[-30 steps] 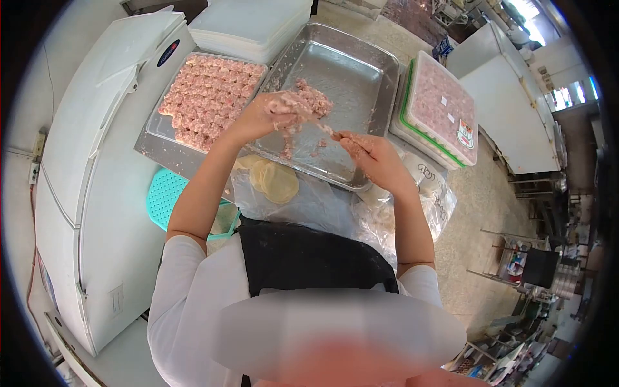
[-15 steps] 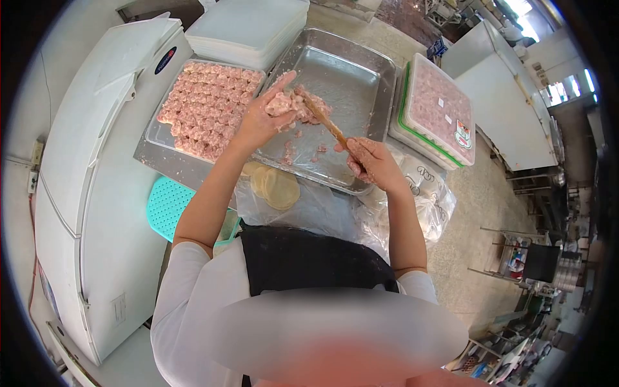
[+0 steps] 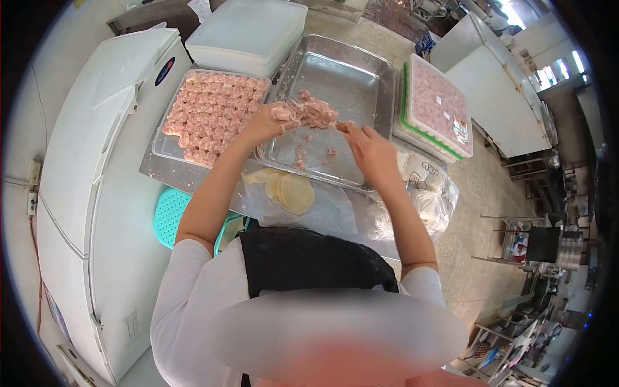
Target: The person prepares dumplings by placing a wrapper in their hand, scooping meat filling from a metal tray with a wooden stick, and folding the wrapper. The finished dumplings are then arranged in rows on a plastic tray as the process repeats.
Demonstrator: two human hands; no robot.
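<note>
My left hand (image 3: 265, 122) is closed around a dumpling wrapper with pink filling in it, over the near left part of the steel pan (image 3: 361, 71). My right hand (image 3: 369, 149) grips a wooden stick whose tip reaches toward the heap of minced meat (image 3: 317, 111) in the pan. Round dough wrappers (image 3: 290, 190) lie on clear plastic just in front of the pan.
A tray of finished pink dumplings (image 3: 209, 109) sits left of the pan, with stacked white lids (image 3: 248, 29) behind it. A lidded box of dumplings (image 3: 438, 106) stands to the right. A white chest freezer (image 3: 90, 161) is on the left, a teal stool (image 3: 171, 213) below.
My right hand has drawn the stick closer to the left hand, which curled shut around the filled wrapper. The view has shifted slightly.
</note>
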